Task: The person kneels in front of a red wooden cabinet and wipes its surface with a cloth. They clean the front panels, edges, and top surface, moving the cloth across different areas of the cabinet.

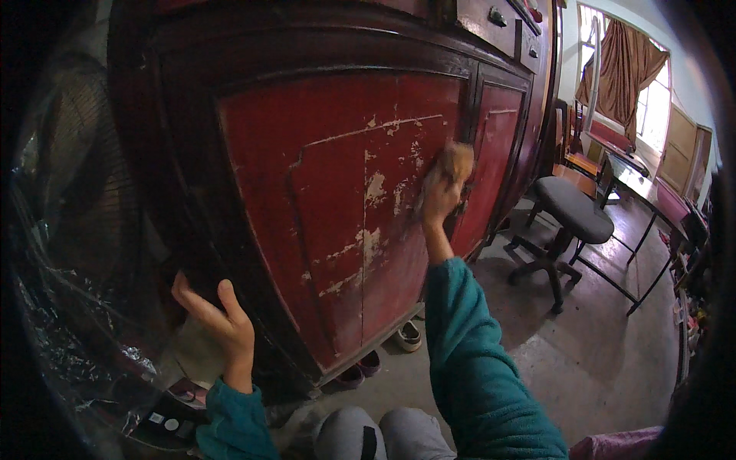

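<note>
A dark wooden cabinet (195, 69) with red door panels fills the middle of the head view. Paint has flaked off the larger red panel (333, 190) in pale patches, and a vertical crack runs down it. My right hand (444, 192), in a teal sleeve, is raised at that panel's right edge, its fingers closed on a blurred brownish thing, perhaps a cloth (459, 161). Motion blur hides the thing's exact kind. At the lower left, my left hand (221, 319) is held by the cabinet's dark left side, fingers apart, with nothing seen in it.
Shoes (408, 336) lie under the cabinet's bottom edge. To the right stand a swivel stool (572, 210) with a dark seat and a metal-legged table (632, 172). Clear plastic sheeting (75, 276) covers things at the left. Below are my knees in grey trousers.
</note>
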`<state>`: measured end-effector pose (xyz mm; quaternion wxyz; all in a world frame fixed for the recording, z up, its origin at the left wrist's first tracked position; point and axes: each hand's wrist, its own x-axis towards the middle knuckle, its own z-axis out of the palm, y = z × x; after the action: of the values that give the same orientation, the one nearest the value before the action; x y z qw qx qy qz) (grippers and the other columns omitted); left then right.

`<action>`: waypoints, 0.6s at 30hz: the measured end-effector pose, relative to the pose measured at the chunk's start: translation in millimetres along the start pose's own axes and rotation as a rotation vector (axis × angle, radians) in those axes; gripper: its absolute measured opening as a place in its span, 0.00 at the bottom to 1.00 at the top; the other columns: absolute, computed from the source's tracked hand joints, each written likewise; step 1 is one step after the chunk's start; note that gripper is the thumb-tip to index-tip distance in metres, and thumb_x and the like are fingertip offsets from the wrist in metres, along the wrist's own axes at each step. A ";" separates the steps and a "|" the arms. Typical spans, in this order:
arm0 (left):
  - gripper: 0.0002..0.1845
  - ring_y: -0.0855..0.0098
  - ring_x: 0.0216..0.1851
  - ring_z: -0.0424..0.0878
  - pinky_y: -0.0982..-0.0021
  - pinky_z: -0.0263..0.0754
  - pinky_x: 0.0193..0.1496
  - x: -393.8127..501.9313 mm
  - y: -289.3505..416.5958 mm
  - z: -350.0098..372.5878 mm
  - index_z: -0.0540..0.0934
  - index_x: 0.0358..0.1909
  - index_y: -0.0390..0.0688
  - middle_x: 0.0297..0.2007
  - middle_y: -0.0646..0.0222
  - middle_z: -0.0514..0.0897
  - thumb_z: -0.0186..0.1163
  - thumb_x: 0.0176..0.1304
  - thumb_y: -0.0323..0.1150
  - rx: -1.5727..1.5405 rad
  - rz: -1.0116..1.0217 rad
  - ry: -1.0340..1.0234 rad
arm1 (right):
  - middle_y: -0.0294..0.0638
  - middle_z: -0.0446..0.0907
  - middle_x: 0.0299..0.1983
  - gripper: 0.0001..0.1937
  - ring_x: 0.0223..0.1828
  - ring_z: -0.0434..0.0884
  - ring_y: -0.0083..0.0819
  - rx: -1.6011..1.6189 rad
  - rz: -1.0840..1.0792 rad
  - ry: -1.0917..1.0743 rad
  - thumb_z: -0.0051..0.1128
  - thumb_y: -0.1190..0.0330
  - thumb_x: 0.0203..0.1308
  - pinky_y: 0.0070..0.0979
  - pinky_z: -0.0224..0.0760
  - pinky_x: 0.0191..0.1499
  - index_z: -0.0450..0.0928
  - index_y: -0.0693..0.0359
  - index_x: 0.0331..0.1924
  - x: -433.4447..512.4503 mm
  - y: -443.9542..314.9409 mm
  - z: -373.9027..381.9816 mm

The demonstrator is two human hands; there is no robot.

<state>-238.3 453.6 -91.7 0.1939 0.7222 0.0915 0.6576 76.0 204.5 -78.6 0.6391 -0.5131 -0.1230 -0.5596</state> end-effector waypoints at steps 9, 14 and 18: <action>0.26 0.53 0.60 0.61 0.57 0.57 0.62 -0.2 -6.0 0.4 0.57 0.61 0.29 0.57 0.48 0.61 0.49 0.67 0.33 0.018 0.025 -0.004 | 0.44 0.77 0.47 0.12 0.50 0.76 0.36 0.223 -0.120 -0.139 0.45 0.70 0.64 0.28 0.66 0.52 0.73 0.66 0.47 68.3 -46.1 -13.9; 0.27 0.54 0.63 0.58 0.58 0.53 0.65 -5.9 -8.4 -2.4 0.55 0.62 0.29 0.61 0.46 0.58 0.48 0.68 0.34 0.183 -0.080 -0.013 | 0.48 0.77 0.51 0.17 0.51 0.77 0.38 0.046 -0.385 -0.214 0.47 0.74 0.59 0.30 0.68 0.52 0.70 0.69 0.53 121.8 -47.3 34.0; 0.27 0.55 0.62 0.60 0.59 0.56 0.64 -7.3 -9.9 -3.8 0.54 0.63 0.29 0.61 0.46 0.59 0.48 0.68 0.34 0.137 -0.084 -0.007 | 0.54 0.76 0.51 0.20 0.52 0.76 0.45 0.117 -0.142 -0.083 0.41 0.76 0.58 0.33 0.66 0.54 0.69 0.70 0.56 18.8 43.9 -11.3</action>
<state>-241.7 460.4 -102.2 0.1716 0.7316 0.1660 0.6386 114.7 177.8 -92.6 0.6211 -0.4876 -0.2179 -0.5736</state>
